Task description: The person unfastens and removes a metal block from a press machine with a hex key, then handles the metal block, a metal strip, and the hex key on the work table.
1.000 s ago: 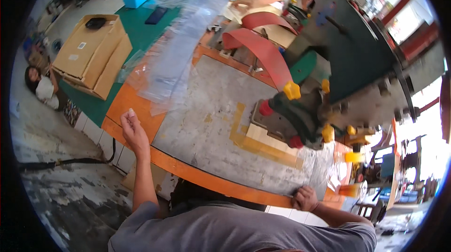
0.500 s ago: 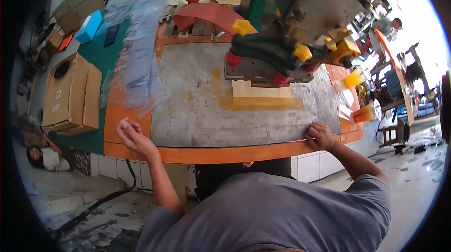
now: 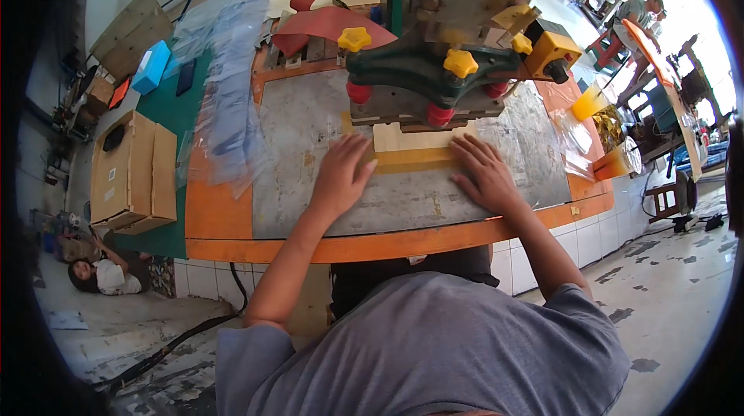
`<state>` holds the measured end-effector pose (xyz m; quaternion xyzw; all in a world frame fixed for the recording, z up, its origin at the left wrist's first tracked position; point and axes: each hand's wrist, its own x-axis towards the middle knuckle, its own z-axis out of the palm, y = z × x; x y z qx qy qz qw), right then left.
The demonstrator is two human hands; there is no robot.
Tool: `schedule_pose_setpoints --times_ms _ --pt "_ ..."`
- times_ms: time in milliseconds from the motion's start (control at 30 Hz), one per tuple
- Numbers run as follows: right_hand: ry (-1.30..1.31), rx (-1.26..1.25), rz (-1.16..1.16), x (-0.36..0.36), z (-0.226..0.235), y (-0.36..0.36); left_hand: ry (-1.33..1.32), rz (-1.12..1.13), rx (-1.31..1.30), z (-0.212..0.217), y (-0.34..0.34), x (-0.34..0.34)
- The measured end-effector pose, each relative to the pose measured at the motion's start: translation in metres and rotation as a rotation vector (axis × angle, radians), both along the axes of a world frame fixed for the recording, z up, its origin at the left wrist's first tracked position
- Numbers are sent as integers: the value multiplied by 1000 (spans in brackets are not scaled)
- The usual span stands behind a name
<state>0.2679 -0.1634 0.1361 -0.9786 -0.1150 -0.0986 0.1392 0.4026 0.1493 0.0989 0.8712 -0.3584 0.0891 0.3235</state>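
My left hand [image 3: 342,176] rests on the grey metal plate [image 3: 310,118] with its fingers outstretched, at the left end of a pale flat board [image 3: 391,140]. At the board's right end, my right hand [image 3: 487,174] lies with fingers spread, its fingertips near the board's edge. Neither hand holds anything. Brown tape [image 3: 415,160] runs along the board's near side. Just beyond it stands the press head [image 3: 426,106], with a dark green frame, yellow star knobs [image 3: 460,64] and red round fittings [image 3: 440,115]. The press head hides the board's far edge.
Clear plastic sheets [image 3: 229,114] cover the table's left part, near a cardboard box [image 3: 128,176] and a blue box [image 3: 151,67]. Curved red strips [image 3: 329,31] lie at the back. Orange drinks [image 3: 612,166] stand at the right edge. Other people [image 3: 642,17] are farther off.
Both hands have moved from the table's front edge inward and forward to the two ends of the pale board. My right hand's curled fingers have spread. The view has shifted slightly.
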Motion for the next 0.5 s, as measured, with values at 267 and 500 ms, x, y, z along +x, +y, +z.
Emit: schedule_pose_setpoints --times_ms 267,500 --pt "78 -45 -55 10 -12 -5 -98 -36 361 -6 -34 -3" --pt "33 -15 -111 8 -14 -6 -9 24 206 0 -8 -9"
